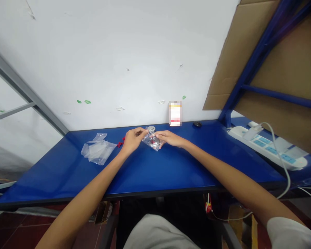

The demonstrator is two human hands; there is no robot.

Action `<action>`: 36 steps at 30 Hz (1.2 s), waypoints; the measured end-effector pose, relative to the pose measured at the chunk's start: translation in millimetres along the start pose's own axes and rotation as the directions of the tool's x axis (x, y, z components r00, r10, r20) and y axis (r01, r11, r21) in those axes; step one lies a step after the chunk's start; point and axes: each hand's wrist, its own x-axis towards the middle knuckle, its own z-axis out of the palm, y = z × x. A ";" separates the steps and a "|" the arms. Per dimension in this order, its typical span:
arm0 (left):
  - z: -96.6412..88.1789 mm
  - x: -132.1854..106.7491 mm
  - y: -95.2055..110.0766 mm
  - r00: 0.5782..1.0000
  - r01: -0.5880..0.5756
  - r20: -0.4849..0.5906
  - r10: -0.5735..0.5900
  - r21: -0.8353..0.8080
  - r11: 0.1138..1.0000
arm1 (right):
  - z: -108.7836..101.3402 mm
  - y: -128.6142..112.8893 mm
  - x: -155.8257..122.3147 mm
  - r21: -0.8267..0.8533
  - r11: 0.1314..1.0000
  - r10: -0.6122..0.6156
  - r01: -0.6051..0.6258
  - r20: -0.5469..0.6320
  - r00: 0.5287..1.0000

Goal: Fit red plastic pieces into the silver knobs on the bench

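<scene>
Though crinkled, clear plastic packet (150, 141)

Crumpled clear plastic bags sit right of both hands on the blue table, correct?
Not quite: the head view shows the crumpled clear plastic bags to the left of the left hand and right hand, not right of them. They are on the glossy blue table, as you said.

White power strip (265, 147) on blue table (145, 176)
</scene>
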 end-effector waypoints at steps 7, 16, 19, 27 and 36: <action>-1.7 -4.1 17.4 0.994 -0.062 0.086 0.065 -0.044 0.997 | -0.9 -5.0 -3.9 0.020 1.000 0.014 -0.014 -0.021 1.000; -0.3 -7.2 22.5 0.971 -0.237 0.086 0.225 0.177 0.955 | -2.1 -3.7 -2.1 -0.181 0.983 -0.011 -0.009 -0.113 0.994; -5.8 -0.1 9.3 0.982 -0.179 0.000 0.187 0.282 0.943 | -7.2 -1.8 -0.8 -0.258 0.965 -0.009 -0.044 -0.202 0.979; -61.5 21.0 -11.4 0.989 -0.140 0.065 0.131 0.688 0.713 | -16.9 -4.3 -4.2 -0.505 0.846 0.014 -0.169 -0.297 0.955; -110.1 25.1 -22.1 0.955 0.036 0.145 -0.259 0.810 0.585 | -16.4 -11.9 -11.3 -0.842 0.522 -0.291 -0.135 -0.325 0.900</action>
